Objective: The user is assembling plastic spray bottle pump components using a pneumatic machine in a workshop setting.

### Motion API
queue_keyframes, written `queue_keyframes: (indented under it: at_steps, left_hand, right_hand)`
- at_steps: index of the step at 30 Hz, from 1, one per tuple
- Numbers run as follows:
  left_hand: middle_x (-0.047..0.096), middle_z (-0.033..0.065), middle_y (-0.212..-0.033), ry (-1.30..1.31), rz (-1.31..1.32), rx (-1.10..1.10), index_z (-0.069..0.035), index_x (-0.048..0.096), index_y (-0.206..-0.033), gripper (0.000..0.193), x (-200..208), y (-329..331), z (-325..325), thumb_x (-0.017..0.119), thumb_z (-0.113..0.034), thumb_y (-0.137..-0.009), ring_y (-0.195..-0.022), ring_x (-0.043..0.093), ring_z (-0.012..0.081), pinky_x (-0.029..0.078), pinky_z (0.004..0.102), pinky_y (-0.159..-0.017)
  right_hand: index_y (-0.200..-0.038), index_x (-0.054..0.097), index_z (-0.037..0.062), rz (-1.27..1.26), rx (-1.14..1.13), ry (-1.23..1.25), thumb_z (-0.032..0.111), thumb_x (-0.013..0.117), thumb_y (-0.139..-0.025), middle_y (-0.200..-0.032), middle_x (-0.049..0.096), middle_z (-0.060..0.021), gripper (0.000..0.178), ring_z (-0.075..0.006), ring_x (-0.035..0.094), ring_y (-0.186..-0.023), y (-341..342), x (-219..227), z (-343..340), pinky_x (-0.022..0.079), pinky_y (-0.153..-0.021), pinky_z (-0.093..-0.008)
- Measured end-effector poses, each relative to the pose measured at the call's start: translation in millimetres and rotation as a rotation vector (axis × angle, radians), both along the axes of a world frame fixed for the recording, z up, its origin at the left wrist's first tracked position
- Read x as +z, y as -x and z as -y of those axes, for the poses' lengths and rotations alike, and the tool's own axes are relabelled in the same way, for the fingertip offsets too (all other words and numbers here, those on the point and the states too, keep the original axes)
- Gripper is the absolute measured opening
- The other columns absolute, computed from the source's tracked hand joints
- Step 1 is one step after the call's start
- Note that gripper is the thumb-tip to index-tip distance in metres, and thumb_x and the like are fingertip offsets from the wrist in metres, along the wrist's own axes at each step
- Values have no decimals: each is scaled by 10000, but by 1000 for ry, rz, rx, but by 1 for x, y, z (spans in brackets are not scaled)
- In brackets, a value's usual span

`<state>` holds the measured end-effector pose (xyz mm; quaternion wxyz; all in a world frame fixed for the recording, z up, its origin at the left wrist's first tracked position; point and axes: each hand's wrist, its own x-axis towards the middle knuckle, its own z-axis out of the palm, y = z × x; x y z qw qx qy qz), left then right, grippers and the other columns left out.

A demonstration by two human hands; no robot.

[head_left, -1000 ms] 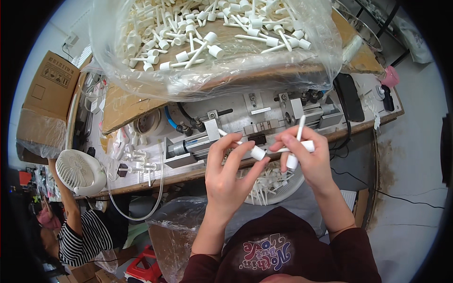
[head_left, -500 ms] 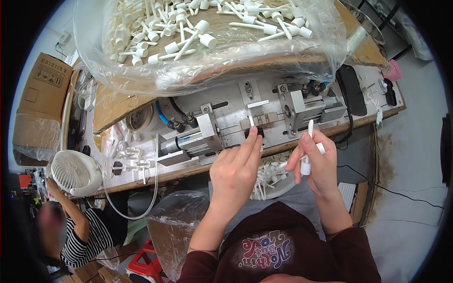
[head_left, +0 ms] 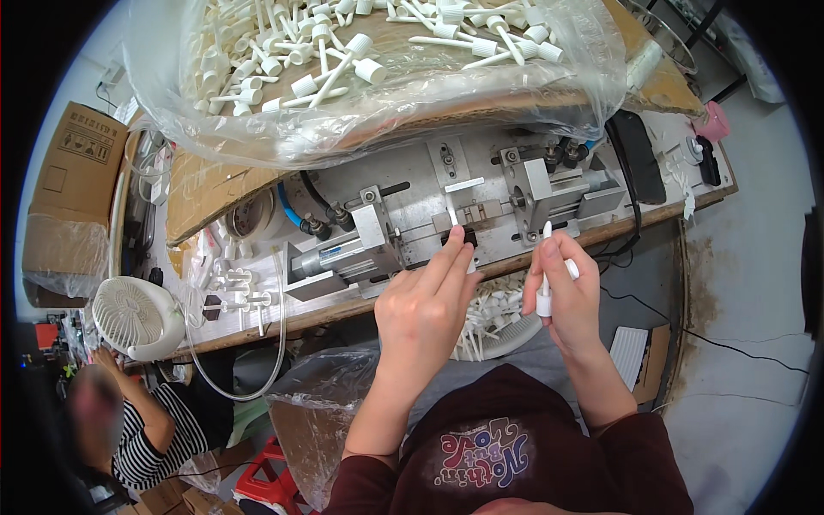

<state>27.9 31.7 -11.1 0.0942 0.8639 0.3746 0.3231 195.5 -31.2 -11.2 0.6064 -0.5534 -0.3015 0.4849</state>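
My left hand point(head_left: 425, 300) reaches over the metal fixture point(head_left: 481, 212), index and middle fingers stretched out together. Its index fingertip touches the lower end of a white stick point(head_left: 452, 210) lying at the fixture. A small white piece shows beside the fingers; the thumb and whatever lies beneath are hidden. To the right, my right hand point(head_left: 571, 296) is closed around white capped applicators. One applicator point(head_left: 546, 266) stands tip up with its ribbed cap at the bottom. Another's round cap point(head_left: 572, 269) shows by the index finger.
Pneumatic cylinders point(head_left: 343, 249) point(head_left: 566, 193) flank the fixture. Behind, a plastic-lined cardboard box point(head_left: 360, 142) holds many capped applicators. A basin point(head_left: 506, 343) of white pieces sits below the bench edge. A white fan point(head_left: 137, 316) stands left, near a co-worker in a striped shirt point(head_left: 167, 438).
My right hand has shifted slightly left and down, and the applicators in it have turned, one now more upright. My left hand stays at the fixture. The view has shifted slightly.
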Motion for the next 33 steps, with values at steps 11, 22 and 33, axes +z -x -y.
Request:
queue_keyframes:
  at_steps: [11, 22, 33]
  left_hand:
    - [686, 66, -976, 129, 315, -307, -37, 718, -1022, 336, 5, 3, 20, 812, -37, -699, -766, 641, 217, 513, 323, -638]
    - [696, 100, -1161, -91, 26, -27, 13, 708, -1046, 285, -11, 1, 4, 757, -64, -776, -799, 661, 208, 530, 319, -710]
    - [740, 30, -1134, -44, -41, 20, -56, 753, -992, 258, -1, -5, 0, 805, -74, -740, -617, 630, 188, 510, 289, -595]
  right_hand:
    - [-932, 564, 48, -59, 91, -52, 320, 584, -1036, -657, 556, 34, 292, -16, 506, -582, 23, -4, -2, 383, -538, -181]
    - [-1183, 518, -51, -10, 96, -412, 499, 372, -1041, -1046, 636, -156, 586, -144, 582, -790, -2, -2, 12, 464, -706, -278]
    - [-1262, 542, -46, 277, 56, -516, 50, 747, -853, -1288, 587, -212, 468, -208, 663, -948, -9, 13, 17, 538, -864, -323]
